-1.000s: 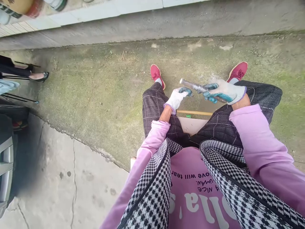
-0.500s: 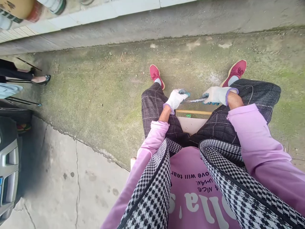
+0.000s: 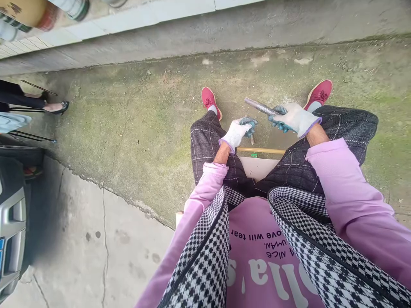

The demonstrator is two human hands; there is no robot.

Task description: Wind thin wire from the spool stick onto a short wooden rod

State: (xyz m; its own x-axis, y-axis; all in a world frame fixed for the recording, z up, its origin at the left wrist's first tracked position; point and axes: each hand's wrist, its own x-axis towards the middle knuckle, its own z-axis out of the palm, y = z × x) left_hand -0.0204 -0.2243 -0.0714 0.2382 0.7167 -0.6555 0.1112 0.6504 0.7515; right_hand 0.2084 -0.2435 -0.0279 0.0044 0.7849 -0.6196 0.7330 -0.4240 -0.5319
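I sit with my knees apart, both hands in white gloves with teal palms. My right hand (image 3: 293,117) is closed round a grey threaded metal rod (image 3: 258,106) that sticks out up and to the left. My left hand (image 3: 239,130) is curled beside my left knee, its fingers pinched on a small thin piece I cannot make out, a short way below the rod's free end. The two hands are apart.
A pale board with a wooden edge (image 3: 261,151) lies between my legs. My red shoes (image 3: 210,100) rest on mossy concrete. Another person's foot in a black shoe (image 3: 54,107) is at the left, a car (image 3: 11,222) at the lower left, a step (image 3: 192,30) ahead.
Half a second ago both hands met on the rod, held level between my knees. Now my right hand has lifted the rod up and away, and my left hand has let go of it.
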